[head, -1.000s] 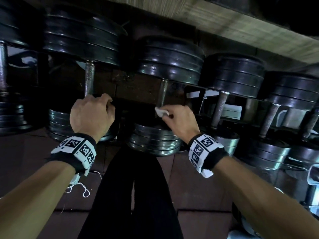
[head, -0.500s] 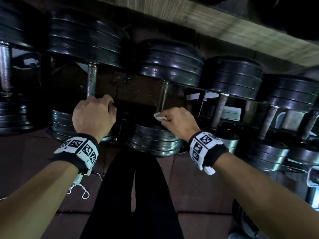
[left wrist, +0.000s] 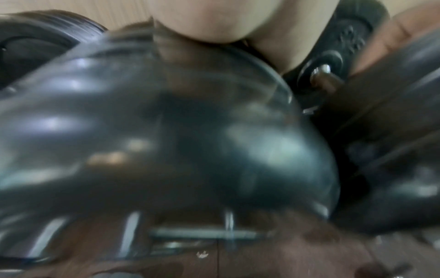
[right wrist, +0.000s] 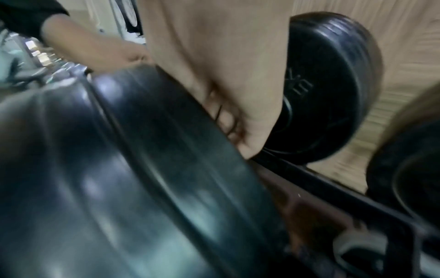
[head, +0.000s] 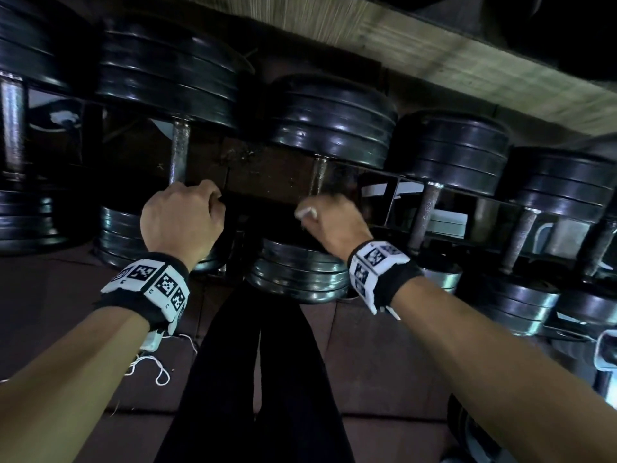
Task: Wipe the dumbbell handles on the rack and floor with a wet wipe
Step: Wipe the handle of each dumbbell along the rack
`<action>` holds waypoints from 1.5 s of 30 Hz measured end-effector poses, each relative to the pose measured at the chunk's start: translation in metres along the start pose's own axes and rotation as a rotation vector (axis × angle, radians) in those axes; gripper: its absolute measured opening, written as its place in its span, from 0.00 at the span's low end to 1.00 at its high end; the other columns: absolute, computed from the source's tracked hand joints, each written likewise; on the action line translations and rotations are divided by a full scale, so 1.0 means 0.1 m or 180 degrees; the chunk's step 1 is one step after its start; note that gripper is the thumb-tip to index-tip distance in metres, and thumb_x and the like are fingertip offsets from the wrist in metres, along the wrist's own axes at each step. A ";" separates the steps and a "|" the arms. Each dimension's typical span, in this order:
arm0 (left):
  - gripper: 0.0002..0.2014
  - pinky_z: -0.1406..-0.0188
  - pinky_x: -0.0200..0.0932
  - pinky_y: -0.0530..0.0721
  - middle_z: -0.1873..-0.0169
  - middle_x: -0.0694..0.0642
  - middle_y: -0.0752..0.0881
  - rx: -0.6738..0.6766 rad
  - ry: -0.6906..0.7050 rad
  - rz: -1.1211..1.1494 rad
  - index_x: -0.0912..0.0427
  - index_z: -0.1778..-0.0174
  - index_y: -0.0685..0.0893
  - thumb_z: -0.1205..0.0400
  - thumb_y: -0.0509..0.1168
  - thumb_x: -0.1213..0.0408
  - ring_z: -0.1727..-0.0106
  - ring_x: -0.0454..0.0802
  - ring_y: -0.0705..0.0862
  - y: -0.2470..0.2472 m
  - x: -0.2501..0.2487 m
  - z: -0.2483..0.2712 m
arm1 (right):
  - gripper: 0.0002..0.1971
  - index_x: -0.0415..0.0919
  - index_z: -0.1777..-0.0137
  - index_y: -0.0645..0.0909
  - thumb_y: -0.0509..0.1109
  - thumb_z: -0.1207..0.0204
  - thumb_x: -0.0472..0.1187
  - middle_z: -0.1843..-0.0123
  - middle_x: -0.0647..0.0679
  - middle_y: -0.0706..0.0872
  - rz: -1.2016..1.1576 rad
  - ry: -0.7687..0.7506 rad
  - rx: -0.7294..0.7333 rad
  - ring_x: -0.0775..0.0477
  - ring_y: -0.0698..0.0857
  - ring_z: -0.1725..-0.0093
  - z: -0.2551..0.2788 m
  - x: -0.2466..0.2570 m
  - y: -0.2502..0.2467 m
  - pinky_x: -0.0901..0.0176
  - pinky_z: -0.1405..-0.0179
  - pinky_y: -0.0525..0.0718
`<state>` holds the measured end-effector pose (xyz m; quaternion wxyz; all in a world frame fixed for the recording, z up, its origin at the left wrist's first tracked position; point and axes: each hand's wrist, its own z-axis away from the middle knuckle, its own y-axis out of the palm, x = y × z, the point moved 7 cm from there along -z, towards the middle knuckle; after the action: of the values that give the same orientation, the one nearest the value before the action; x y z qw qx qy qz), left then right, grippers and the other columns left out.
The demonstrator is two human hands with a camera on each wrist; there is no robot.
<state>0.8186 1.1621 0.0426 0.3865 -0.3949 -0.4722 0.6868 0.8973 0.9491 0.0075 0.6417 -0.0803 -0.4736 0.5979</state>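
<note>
Black plate dumbbells lie in a row on a low rack. My left hand (head: 182, 217) grips the lower part of one steel handle (head: 179, 148). On the neighbouring dumbbell to the right, my right hand (head: 329, 217) is wrapped round the handle (head: 319, 173) with a white wet wipe (head: 306, 212) in its fingers; only a corner of the wipe shows at the thumb side. In the left wrist view a blurred black plate (left wrist: 166, 131) fills the frame below my palm (left wrist: 214, 20). The right wrist view shows my palm (right wrist: 214, 65) against the near plate (right wrist: 142, 169).
More dumbbells continue right (head: 427, 212) and left (head: 13, 128) along the rack. A pale wall (head: 467, 68) runs behind. My black-trousered legs (head: 260, 379) stand on the dark brown floor mats (head: 384, 362), close to the near plates (head: 297, 275).
My right hand has slid along the handle with the wipe, and less of the wipe now shows. The left hand keeps its grip on its handle.
</note>
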 end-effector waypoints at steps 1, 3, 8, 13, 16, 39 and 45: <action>0.08 0.70 0.47 0.73 0.67 0.63 0.85 0.0036 -0.0052 0.0033 0.53 0.50 0.89 0.19 0.66 0.57 0.67 0.65 0.83 0.00 0.01 0.00 | 0.08 0.47 0.46 0.90 0.71 0.21 0.40 0.45 0.44 0.92 0.0012 0.0041 0.0274 0.40 0.89 0.45 0.02 0.00 0.08 0.50 0.43 0.86; 0.08 0.68 0.47 0.75 0.64 0.60 0.87 0.0175 -0.0114 0.0090 0.50 0.49 0.89 0.19 0.66 0.56 0.63 0.63 0.85 0.00 0.03 -0.02 | 0.07 0.46 0.50 0.91 0.71 0.21 0.41 0.44 0.46 0.90 -0.0235 0.0249 0.0522 0.44 0.87 0.42 0.03 -0.05 0.14 0.59 0.44 0.82; 0.18 0.37 0.44 0.80 0.41 0.43 0.87 0.1378 0.0120 0.1882 0.45 0.30 0.80 0.17 0.68 0.54 0.39 0.43 0.84 0.17 -0.31 -0.02 | 0.08 0.48 0.51 0.89 0.68 0.20 0.37 0.62 0.49 0.89 -0.1853 0.0700 0.0442 0.56 0.86 0.60 0.23 -0.07 0.06 0.61 0.53 0.83; 0.11 0.42 0.38 0.83 0.48 0.57 0.91 0.2072 -0.0093 0.3409 0.58 0.39 0.84 0.17 0.69 0.65 0.48 0.45 0.89 0.33 -0.95 0.17 | 0.09 0.37 0.40 0.78 0.65 0.17 0.29 0.65 0.47 0.87 -0.2944 0.0698 -0.0070 0.60 0.82 0.69 0.49 -0.06 -0.12 0.69 0.66 0.78; 0.08 0.53 0.42 0.85 0.54 0.61 0.91 0.1386 -0.0658 0.3288 0.63 0.46 0.86 0.18 0.72 0.64 0.57 0.49 0.89 0.43 -0.92 0.04 | 0.10 0.42 0.35 0.77 0.67 0.15 0.36 0.60 0.45 0.90 -0.2721 0.0806 -0.0297 0.56 0.85 0.64 0.61 -0.30 -0.22 0.66 0.61 0.82; 0.11 0.52 0.40 0.76 0.56 0.60 0.90 0.0862 -0.0119 0.1875 0.65 0.49 0.89 0.14 0.64 0.62 0.53 0.55 0.86 0.51 -1.20 -0.66 | 0.18 0.39 0.53 0.86 0.57 0.23 0.49 0.60 0.33 0.89 0.0000 0.1913 -0.2327 0.28 0.84 0.54 1.26 -1.55 -0.56 0.42 0.46 0.75; 0.10 0.54 0.33 0.72 0.53 0.54 0.90 0.1940 0.0002 0.1342 0.58 0.55 0.89 0.13 0.64 0.61 0.46 0.51 0.86 0.86 -0.98 -0.18 | 0.15 0.38 0.56 0.85 0.61 0.23 0.46 0.62 0.35 0.88 0.0024 0.1807 -0.2353 0.29 0.84 0.56 1.26 -1.53 -0.57 0.41 0.49 0.76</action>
<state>0.8598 1.0580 -0.0266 0.3366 -0.3505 -0.1542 0.8603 0.8732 0.7465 0.0353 0.6720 -0.4657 -0.4603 0.3458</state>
